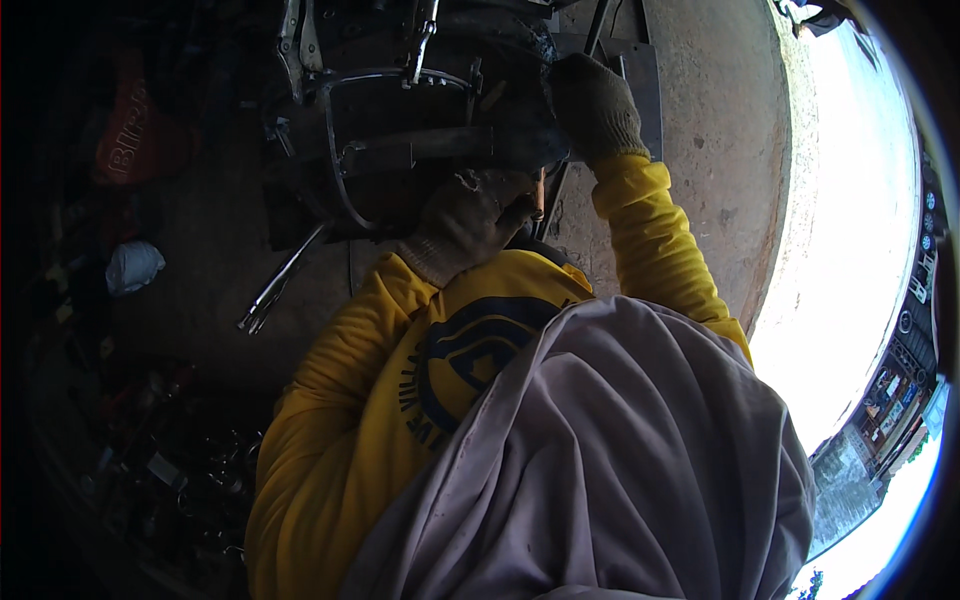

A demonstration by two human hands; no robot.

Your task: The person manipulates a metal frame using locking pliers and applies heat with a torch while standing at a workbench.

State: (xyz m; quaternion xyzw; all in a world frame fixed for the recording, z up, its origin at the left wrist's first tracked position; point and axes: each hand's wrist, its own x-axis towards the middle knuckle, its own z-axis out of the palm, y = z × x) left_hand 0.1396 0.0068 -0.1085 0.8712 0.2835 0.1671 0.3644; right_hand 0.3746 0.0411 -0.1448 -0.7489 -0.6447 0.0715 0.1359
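My left hand (465,217), in a dark work glove, is close to my chest with its fingers closed. A short copper-coloured cylinder (540,195) stands at its fingertips, and the rest of what it grips is hidden. Farther off to the right, my right hand (600,110), in a knitted glove, is curled at the edge of a dark metal workpiece (520,80); whatever its fingers hold is out of sight. A curved metal bar (333,140) runs across the left part of the work. Locking pliers (422,40) and a second pair (300,45) are clamped at the far side.
A third pair of locking pliers (285,280) sticks out toward the lower left. Behind my right hand lies a flat metal plate (640,85). A red object (145,130) and a white bundle (134,267) are at the left, with metal clutter (190,470) in shadow nearer.
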